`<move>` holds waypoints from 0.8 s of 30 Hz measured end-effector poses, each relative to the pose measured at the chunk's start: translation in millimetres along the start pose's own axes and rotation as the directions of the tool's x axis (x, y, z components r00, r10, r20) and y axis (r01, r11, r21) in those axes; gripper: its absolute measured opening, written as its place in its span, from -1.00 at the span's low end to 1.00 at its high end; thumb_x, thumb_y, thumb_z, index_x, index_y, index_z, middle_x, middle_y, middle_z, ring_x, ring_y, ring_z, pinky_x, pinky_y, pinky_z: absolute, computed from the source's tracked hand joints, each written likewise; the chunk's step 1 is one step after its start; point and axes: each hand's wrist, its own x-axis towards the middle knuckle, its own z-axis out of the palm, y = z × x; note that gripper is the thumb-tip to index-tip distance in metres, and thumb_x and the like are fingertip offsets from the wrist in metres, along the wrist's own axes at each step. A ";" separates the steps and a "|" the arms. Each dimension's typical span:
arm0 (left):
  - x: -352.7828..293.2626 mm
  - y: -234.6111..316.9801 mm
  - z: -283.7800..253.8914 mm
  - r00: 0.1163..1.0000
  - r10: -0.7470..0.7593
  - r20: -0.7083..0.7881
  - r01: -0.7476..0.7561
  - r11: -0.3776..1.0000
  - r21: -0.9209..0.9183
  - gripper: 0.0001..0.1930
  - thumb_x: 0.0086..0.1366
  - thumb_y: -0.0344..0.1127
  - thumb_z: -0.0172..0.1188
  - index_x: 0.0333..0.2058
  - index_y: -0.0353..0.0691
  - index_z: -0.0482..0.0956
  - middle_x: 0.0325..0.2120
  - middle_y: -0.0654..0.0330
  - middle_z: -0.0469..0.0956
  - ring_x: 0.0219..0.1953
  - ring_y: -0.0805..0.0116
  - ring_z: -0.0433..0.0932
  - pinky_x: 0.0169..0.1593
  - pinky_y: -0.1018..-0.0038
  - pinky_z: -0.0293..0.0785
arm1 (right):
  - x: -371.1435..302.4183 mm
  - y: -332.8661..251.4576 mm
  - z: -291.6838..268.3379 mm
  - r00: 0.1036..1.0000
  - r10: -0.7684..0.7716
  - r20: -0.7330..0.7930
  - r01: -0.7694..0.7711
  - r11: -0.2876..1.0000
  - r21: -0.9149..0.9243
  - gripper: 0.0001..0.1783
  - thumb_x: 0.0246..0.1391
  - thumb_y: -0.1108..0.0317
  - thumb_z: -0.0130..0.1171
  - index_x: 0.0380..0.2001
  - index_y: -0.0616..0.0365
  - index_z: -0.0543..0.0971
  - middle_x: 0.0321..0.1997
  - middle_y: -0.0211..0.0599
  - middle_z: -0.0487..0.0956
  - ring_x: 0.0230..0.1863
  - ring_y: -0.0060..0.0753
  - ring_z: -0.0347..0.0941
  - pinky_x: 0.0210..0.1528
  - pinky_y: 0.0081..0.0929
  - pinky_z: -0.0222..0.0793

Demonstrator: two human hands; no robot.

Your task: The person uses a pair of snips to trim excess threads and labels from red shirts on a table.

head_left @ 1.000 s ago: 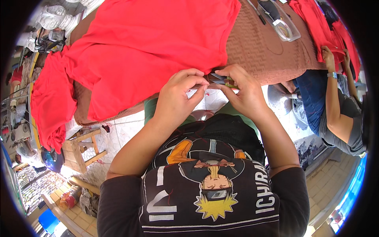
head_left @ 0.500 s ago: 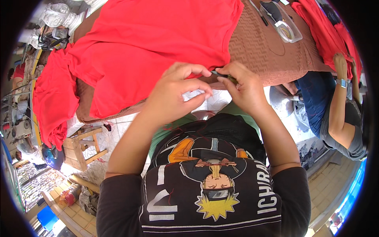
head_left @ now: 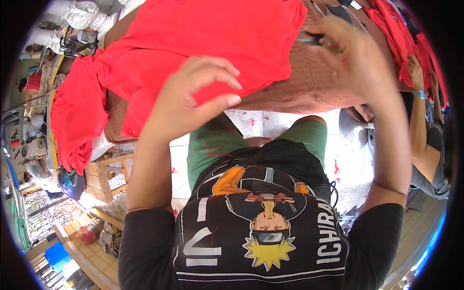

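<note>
Red fabric (head_left: 208, 36), seemingly a garment, lies spread over a table under a brown patterned cloth (head_left: 309, 92). My left hand (head_left: 186, 94) hovers at the near edge of the red fabric, fingers curved, with a gap between thumb and fingers and nothing visible in it. Up and to the right, my right hand (head_left: 355, 55) is blurred by motion. Its fingers close on a small dark tool (head_left: 313, 39) with a narrow pale tip pointing left, beside the red fabric's right edge. The tool's exact kind is unclear.
At right, another person's hand (head_left: 415, 71) is on more red cloth (head_left: 394, 43). Partly behind my right hand lies a dark item (head_left: 340, 13) at the table's far side. Red cloth (head_left: 77, 113) hangs off the left end, above a wooden stool (head_left: 99, 181).
My hands were close together at the table edge, near the tool. My right hand has moved up and right with it; my left hand has drawn back left. My legs now show more.
</note>
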 end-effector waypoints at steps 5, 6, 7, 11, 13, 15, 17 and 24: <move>-14.6 -27.2 48.5 0.987 0.036 0.155 -0.089 0.934 0.345 -0.76 -0.03 -0.36 0.39 -0.34 -0.12 0.57 -0.23 0.28 0.48 -0.15 0.22 0.45 -0.07 0.32 0.36 | -16.2 106.0 -118.6 0.768 0.640 -0.029 -0.622 0.735 -0.271 -0.59 0.11 0.27 0.19 0.04 0.13 0.51 -0.14 -0.35 0.55 -0.14 -0.49 0.44 -0.05 -0.47 0.29; -17.2 -34.8 61.5 0.993 0.067 0.099 -0.102 0.907 0.408 -0.75 -0.04 -0.36 0.39 -0.35 -0.10 0.56 -0.23 0.28 0.47 -0.16 0.22 0.44 -0.09 0.31 0.35 | -29.1 127.3 -133.2 0.665 0.746 -0.024 -0.721 0.634 -0.281 -0.57 0.12 0.26 0.18 0.07 0.13 0.50 -0.11 -0.35 0.55 -0.10 -0.50 0.43 0.00 -0.48 0.28; -22.1 -44.4 74.4 0.994 0.099 0.040 -0.106 0.877 0.469 -0.75 -0.06 -0.36 0.38 -0.35 -0.09 0.56 -0.23 0.29 0.46 -0.16 0.22 0.44 -0.11 0.31 0.35 | -36.8 134.8 -137.3 0.595 0.804 -0.016 -0.780 0.572 -0.253 -0.54 0.13 0.24 0.17 0.09 0.12 0.50 -0.09 -0.36 0.55 -0.06 -0.51 0.43 0.05 -0.49 0.26; -34.2 -74.9 95.9 0.970 0.226 -0.092 -0.142 0.832 0.537 -0.78 -0.04 -0.40 0.34 -0.35 -0.06 0.57 -0.26 0.34 0.45 -0.16 0.24 0.43 -0.13 0.31 0.33 | -57.7 83.6 -97.3 0.845 0.526 0.102 -0.525 0.776 0.349 -0.54 0.16 0.30 0.14 0.13 0.15 0.46 -0.08 -0.40 0.51 -0.04 -0.58 0.39 0.03 -0.62 0.19; -33.6 -75.3 92.6 0.971 0.233 -0.060 -0.166 0.829 0.535 -0.77 -0.04 -0.41 0.33 -0.34 -0.04 0.59 -0.29 0.35 0.48 -0.22 0.26 0.46 -0.16 0.32 0.35 | -47.4 63.1 -80.5 0.890 0.338 0.306 -0.456 0.670 0.586 -0.62 0.17 0.39 0.12 0.06 0.19 0.49 -0.09 -0.49 0.49 -0.09 -0.70 0.37 -0.08 -0.71 0.19; -35.3 -73.5 87.8 0.972 0.226 -0.067 -0.163 0.849 0.502 -0.79 -0.03 -0.41 0.33 -0.34 -0.04 0.62 -0.32 0.35 0.52 -0.27 0.28 0.48 -0.20 0.33 0.39 | -40.6 54.0 -59.6 0.884 0.336 0.325 -0.468 0.626 0.624 -0.64 0.16 0.44 0.12 0.04 0.19 0.49 -0.13 -0.52 0.48 -0.13 -0.73 0.36 -0.10 -0.73 0.19; -38.8 -69.8 84.3 0.973 0.204 -0.111 -0.138 0.892 0.431 -0.83 0.00 -0.41 0.32 -0.36 -0.06 0.65 -0.36 0.34 0.57 -0.33 0.30 0.50 -0.25 0.34 0.43 | -36.1 54.5 -47.1 0.903 0.262 0.340 -0.427 0.631 0.648 -0.65 0.16 0.45 0.14 0.04 0.20 0.49 -0.15 -0.52 0.47 -0.16 -0.74 0.36 -0.14 -0.74 0.21; -49.9 -28.1 34.9 0.642 -0.524 0.560 0.352 0.850 0.392 -0.62 0.17 0.02 0.26 -0.18 -0.13 0.69 -0.40 -0.07 0.62 -0.40 -0.02 0.59 -0.24 0.25 0.50 | -32.6 38.7 -14.1 0.858 0.266 0.439 -0.500 0.627 0.597 -0.67 0.14 0.42 0.20 -0.01 0.18 0.52 -0.19 -0.54 0.53 -0.25 -0.75 0.36 -0.26 -0.72 0.29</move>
